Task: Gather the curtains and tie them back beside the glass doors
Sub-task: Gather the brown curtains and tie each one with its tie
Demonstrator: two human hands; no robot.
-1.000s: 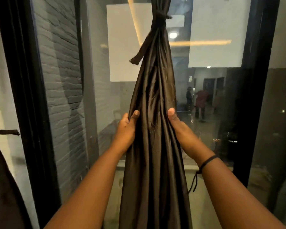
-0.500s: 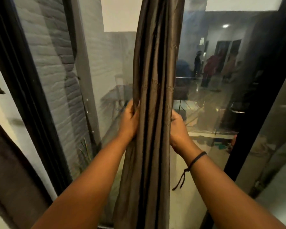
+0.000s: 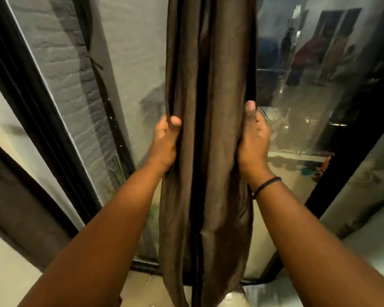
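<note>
No readable text, labels, brand names, numbers or signs appear anywhere in this view.

A gathered brown curtain (image 3: 208, 129) hangs straight down the middle, directly in front of the glass door (image 3: 308, 111), which forms a solid barrier behind it. The left hand (image 3: 164, 142) grips the curtain's left edge and the right hand (image 3: 253, 140) its right edge, so both sides are occupied there. Left of the curtain, bare glass gives open room up to a black door frame (image 3: 42, 103). Right of the curtain, more bare glass runs to a second dark frame (image 3: 346, 156).
</note>
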